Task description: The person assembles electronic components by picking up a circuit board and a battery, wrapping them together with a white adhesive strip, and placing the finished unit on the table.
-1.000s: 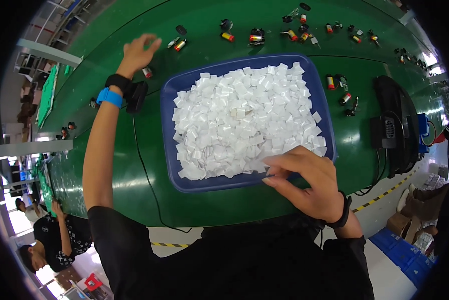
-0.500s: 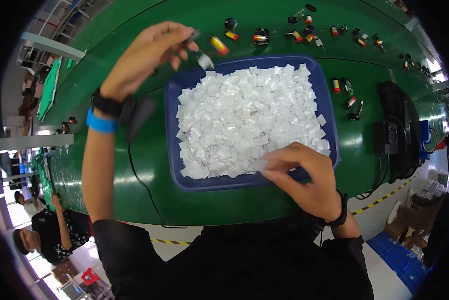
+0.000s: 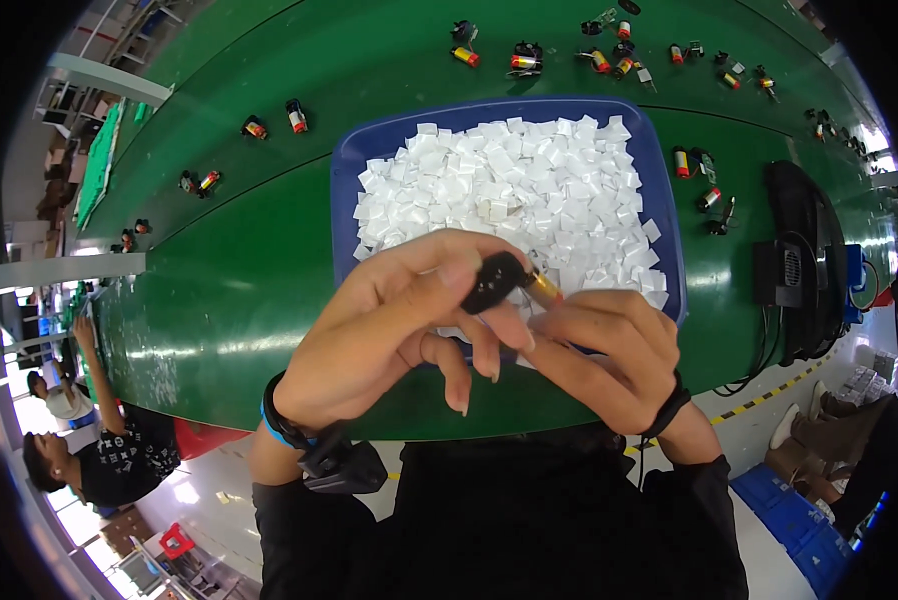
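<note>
My left hand (image 3: 374,325) pinches a small assembly between thumb and fingers, above the near part of the blue tray. The assembly has a black oval piece (image 3: 493,283) and a gold cylinder (image 3: 542,287) with a red end. My right hand (image 3: 614,355) meets it from the right, fingers pressed together beside the left fingertips; what they hold, if anything, is hidden. Under both hands lies the blue tray (image 3: 666,215), heaped with small white square pieces (image 3: 499,175).
Several similar assemblies with red and yellow cylinders (image 3: 297,117) are scattered on the green table (image 3: 219,300) left, beyond and right of the tray. A black device (image 3: 777,275) with cables stands at right. Another person (image 3: 119,450) is at the far left.
My left hand has come from the far left of the tray to its near side, bringing the assembly to my right hand. The right hand has stayed near the tray's front edge.
</note>
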A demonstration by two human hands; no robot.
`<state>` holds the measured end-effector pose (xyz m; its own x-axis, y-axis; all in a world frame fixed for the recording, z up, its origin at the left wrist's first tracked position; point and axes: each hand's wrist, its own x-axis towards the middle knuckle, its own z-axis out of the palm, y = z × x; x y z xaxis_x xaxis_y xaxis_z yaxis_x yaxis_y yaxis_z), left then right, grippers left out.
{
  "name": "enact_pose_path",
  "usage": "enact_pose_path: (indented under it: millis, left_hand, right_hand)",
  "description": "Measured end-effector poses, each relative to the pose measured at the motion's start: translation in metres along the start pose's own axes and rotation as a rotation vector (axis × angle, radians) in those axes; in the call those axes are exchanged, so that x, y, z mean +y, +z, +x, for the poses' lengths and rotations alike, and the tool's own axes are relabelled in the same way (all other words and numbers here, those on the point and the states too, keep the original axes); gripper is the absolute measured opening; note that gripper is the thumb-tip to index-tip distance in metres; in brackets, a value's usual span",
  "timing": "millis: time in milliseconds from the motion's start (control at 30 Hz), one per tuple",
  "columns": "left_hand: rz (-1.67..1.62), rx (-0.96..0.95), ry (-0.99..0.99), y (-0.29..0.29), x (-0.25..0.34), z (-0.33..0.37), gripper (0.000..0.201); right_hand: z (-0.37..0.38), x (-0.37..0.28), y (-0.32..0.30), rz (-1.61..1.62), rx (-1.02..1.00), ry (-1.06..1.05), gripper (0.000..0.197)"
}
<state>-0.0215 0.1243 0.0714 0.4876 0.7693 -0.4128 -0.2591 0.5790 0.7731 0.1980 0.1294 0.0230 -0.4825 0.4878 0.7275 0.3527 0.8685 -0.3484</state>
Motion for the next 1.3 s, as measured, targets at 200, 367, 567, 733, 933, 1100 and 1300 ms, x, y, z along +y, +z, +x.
enact_pose_path:
  millis: [200, 367, 567, 733, 933, 1100, 1300]
  left_hand:
    - [0.084, -0.015, 0.057, -0.015, -0.008, 0.002, 0.066]
    - [0.019, -0.049, 0.057, -0.021, -0.006, 0.006, 0.068]
    - [0.281, 0.107, 0.337, -0.018, -0.023, 0.012, 0.060]
    - [0.200, -0.159, 0.292, -0.031, -0.030, 0.010, 0.045]
    - [0.156, -0.061, 0.125, -0.016, -0.023, 0.008, 0.049]
    - [0.085, -0.059, 0.205, -0.022, -0.036, 0.012, 0.044]
    - [0.051, 0.051, 0.080, -0.025, -0.035, 0.012, 0.042]
  right_hand:
    - [-0.002, 0.007, -0.011, 0.289, -0.006, 0.190, 0.029]
    - [-0.002, 0.011, -0.013, 0.490, -0.007, 0.308, 0.021]
    - [-0.001, 0.010, -0.014, 0.855, -0.012, 0.555, 0.018]
    - [-0.010, 0.008, -0.006, 1.183, 0.058, 0.726, 0.019]
    - [-0.014, 0.013, 0.001, 1.239, 0.102, 0.676, 0.022]
    - [-0.006, 0.008, 0.001, 1.138, 0.017, 0.561, 0.025]
    - [-0.005, 0.003, 0.004, 0.978, -0.133, 0.603, 0.021]
